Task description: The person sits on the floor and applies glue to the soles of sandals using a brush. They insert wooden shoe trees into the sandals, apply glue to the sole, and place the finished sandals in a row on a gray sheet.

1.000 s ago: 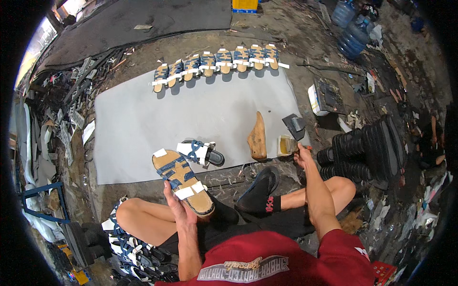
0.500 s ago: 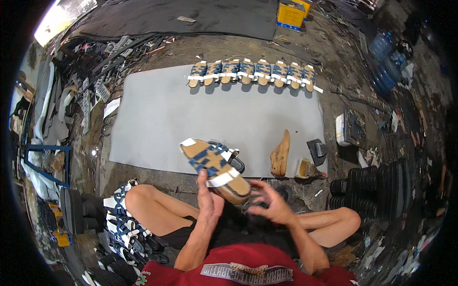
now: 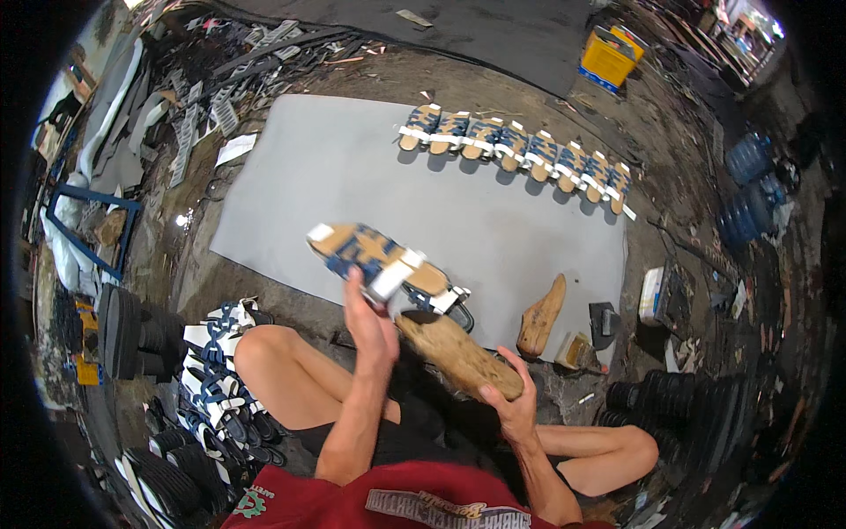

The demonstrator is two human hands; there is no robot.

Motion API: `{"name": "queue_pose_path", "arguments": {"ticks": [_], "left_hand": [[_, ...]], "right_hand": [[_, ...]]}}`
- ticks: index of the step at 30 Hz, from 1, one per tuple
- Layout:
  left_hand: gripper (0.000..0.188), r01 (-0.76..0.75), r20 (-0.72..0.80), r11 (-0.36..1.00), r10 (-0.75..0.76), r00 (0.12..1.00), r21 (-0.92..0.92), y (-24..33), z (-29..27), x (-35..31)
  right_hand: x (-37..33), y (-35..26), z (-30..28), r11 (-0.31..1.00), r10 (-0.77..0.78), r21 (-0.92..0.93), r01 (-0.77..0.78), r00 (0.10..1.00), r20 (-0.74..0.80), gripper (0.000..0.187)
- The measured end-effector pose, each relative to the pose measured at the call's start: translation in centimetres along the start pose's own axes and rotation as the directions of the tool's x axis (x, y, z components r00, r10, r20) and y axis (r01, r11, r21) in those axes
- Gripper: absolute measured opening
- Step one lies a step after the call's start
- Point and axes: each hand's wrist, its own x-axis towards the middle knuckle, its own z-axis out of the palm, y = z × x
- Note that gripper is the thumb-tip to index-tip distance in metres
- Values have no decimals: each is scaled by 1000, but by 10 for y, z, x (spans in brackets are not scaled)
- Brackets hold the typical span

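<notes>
My left hand [image 3: 370, 331] grips a sandal upper [image 3: 379, 251] with a tan insole, blue criss-cross straps and white strips, slightly blurred, above the grey mat's near edge. A wooden shoe last [image 3: 458, 353] is held by its right end in my right hand [image 3: 514, 401], fingers and thumb round it. Its dark left end lies close to my left hand; I cannot tell whether it touches the upper. Partly hidden behind both, a dark sandal with white straps [image 3: 454, 304] lies at the mat's near edge.
The grey mat [image 3: 352, 176] bears a row of several strapped sandals [image 3: 511, 145] at its far side. Another wooden last [image 3: 542, 317] and a small box [image 3: 577, 351] are near right. Piled uppers [image 3: 225, 379] lie left, stacked black soles [image 3: 705, 406] right, a yellow container [image 3: 611, 58] beyond.
My left hand has moved the upper up and left. The wooden last, mostly hidden beneath it before, now shows clearly in my right hand, which was open earlier. The view has turned.
</notes>
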Motion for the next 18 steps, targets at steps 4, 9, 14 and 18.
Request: {"name": "queue_pose_path", "arguments": {"ticks": [4,9,14,18], "left_hand": [[41,-105,-66,990,111,992,97,39,32,88],[37,87,-29,951,-82,996,298,5,10,267],[31,-4,56,822,-33,998,569,-13,5,437],[31,-27,81,670,-49,995,741,-25,14,535]], "right_hand": [[-1,38,-29,989,47,-138,-58,996,-80,67],[14,45,-25,941,171,-285,-180,984,-59,59],[22,31,-19,921,230,-303,-245,969,-84,59],[21,7,-4,897,358,-216,-385,921,-157,58]]}}
